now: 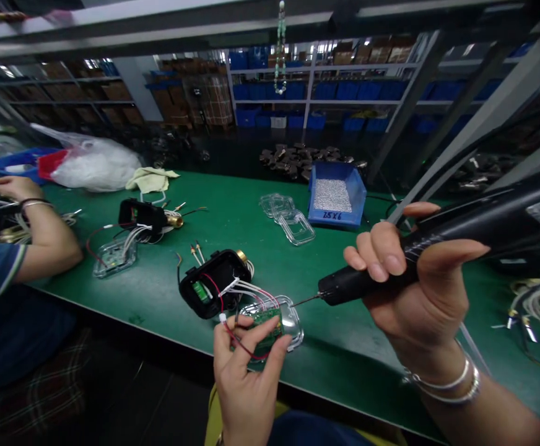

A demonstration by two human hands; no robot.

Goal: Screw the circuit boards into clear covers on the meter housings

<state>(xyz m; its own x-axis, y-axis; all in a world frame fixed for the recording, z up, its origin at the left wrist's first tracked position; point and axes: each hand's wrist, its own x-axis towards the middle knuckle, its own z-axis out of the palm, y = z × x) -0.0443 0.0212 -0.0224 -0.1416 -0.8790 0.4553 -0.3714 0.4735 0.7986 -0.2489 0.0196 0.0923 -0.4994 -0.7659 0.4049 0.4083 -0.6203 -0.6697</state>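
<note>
My right hand (418, 279) is wrapped round a black electric screwdriver (353, 286), whose thin bit points left toward the clear plastic cover (292, 319). With fingers and thumb, my left hand (251, 365) grips a green circuit board (265, 325) lying in that cover at the bench's near edge. White and red wires run from the board to an open black housing (214, 282) just behind it. A brass fitting (241, 255) sticks out of the housing's far side. Whether the bit's tip touches anything is hard to tell.
A blue bin (337, 192) of small screws and several stacked clear covers (288, 220) sit farther back. Another wired black housing (142, 217) lies left, near a co-worker's arm (42, 226). Coiled cables (539, 303) lie at right; a bead string (280, 56) hangs overhead.
</note>
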